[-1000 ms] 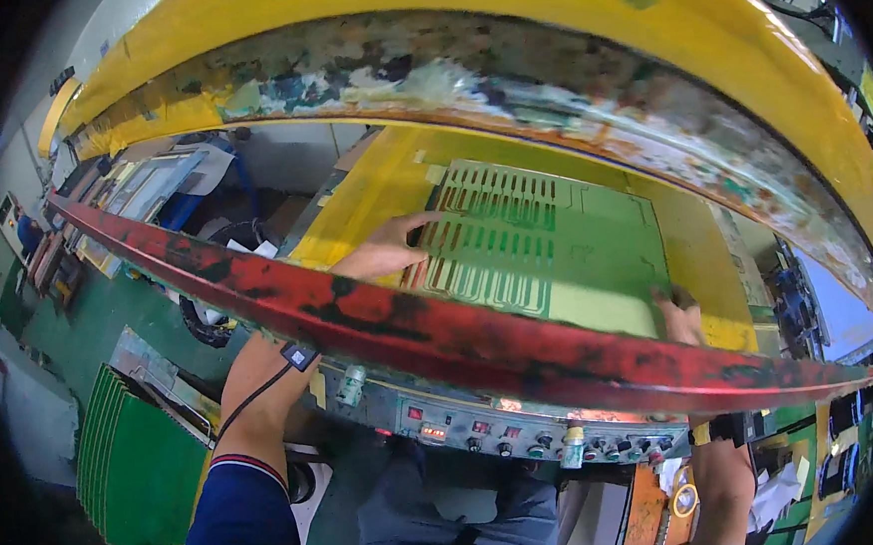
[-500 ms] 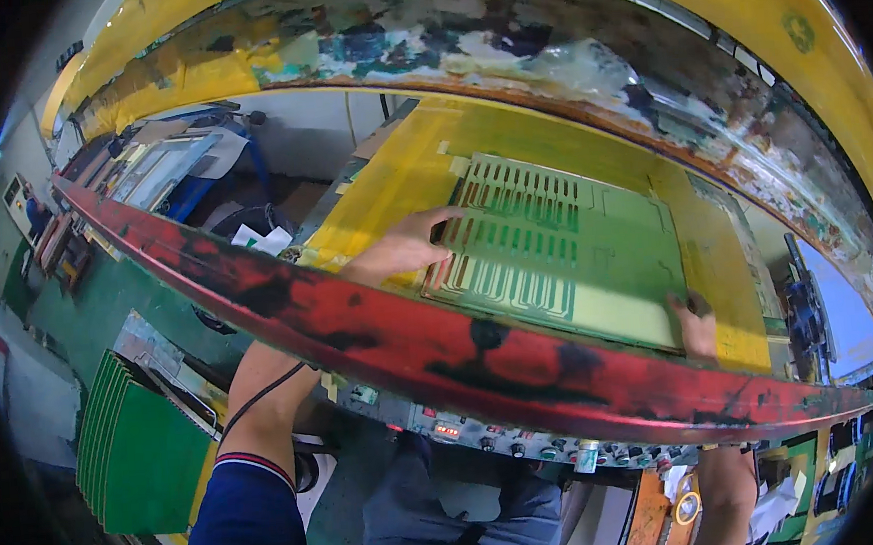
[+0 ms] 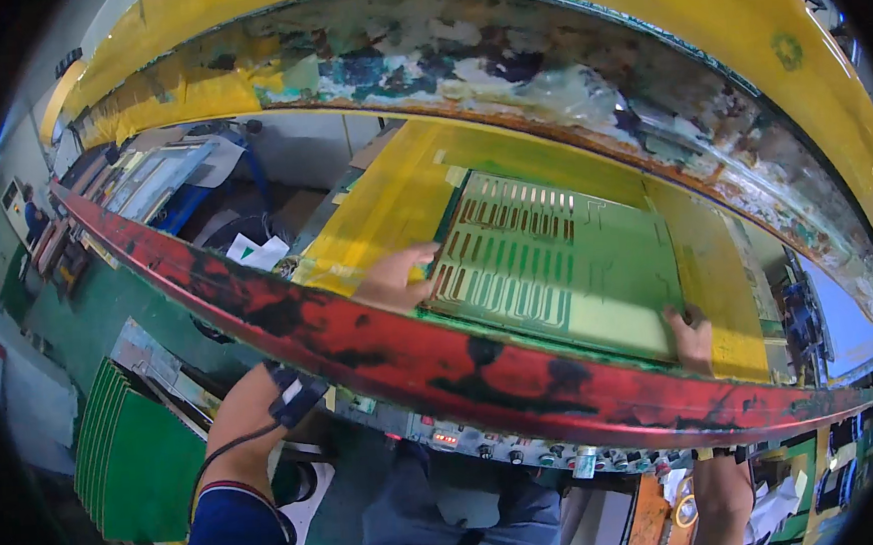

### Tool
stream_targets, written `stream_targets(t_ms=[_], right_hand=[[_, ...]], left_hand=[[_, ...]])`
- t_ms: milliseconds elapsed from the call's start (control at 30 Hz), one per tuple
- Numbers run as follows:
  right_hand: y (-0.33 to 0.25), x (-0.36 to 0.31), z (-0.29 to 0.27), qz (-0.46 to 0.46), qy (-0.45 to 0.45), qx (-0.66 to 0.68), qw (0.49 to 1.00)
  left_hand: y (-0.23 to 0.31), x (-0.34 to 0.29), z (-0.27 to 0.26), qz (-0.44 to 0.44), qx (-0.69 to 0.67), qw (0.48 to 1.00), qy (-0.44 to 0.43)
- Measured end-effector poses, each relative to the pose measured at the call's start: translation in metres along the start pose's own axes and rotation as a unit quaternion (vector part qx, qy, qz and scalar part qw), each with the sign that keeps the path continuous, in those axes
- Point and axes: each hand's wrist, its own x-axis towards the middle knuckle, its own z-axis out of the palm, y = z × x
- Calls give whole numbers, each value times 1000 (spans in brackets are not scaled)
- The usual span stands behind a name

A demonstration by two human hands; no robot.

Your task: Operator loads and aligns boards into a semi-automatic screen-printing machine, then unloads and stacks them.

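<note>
A flat green circuit board panel (image 3: 612,277) with rows of copper-coloured slots and tracks lies on the yellow-covered table, beyond a red, ink-stained bar (image 3: 401,345). My left hand (image 3: 397,278) reaches past the bar to the panel's left edge. Its thumb and fingers are apart, with the tips at the edge. At the panel's near right corner, my right hand (image 3: 692,337) has its fingers curled against the edge. The bar hides both wrists, and the undersides of the fingers cannot be seen.
Overhead spans a yellow frame (image 3: 341,19) with a stained screen. A row of knobs and a lit display (image 3: 445,439) runs below the red bar. Green boards (image 3: 133,456) stand in a rack at lower left. A tape roll (image 3: 685,510) lies at lower right.
My left hand has drawn slightly left and its fingers overlap the panel less. My left forearm has swung left, baring a dark corded piece by the wrist. My right hand stays at its corner.
</note>
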Motion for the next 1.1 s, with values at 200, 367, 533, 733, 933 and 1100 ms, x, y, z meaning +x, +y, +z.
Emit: stream_targets(t_ms=[200, 367, 533, 733, 933, 1100], right_hand=[[-15, -4, 1, -34, 4, 7, 999], [-15, 1, 4, 1, 9, -107, 994], [-15, 3, 7, 23, -10, -84, 996], [0, 9, 1, 23, -26, -104, 994], [34, -4, -2, -259, 54, -338, 903], [-73, -185, -24, -324, -40, -129, 936]], left_hand=[[7, -25, 5, 17, 35, 998, 58], [3, -25, 10, 77, 78, 991, 78], [6, -25, 12, 102, 133, 983, 72], [6, -22, 18, 93, 111, 987, 67], [-61, -85, 9, -43, 38, 998, 21], [74, -178, 16, -76, -476, 860, -169]])
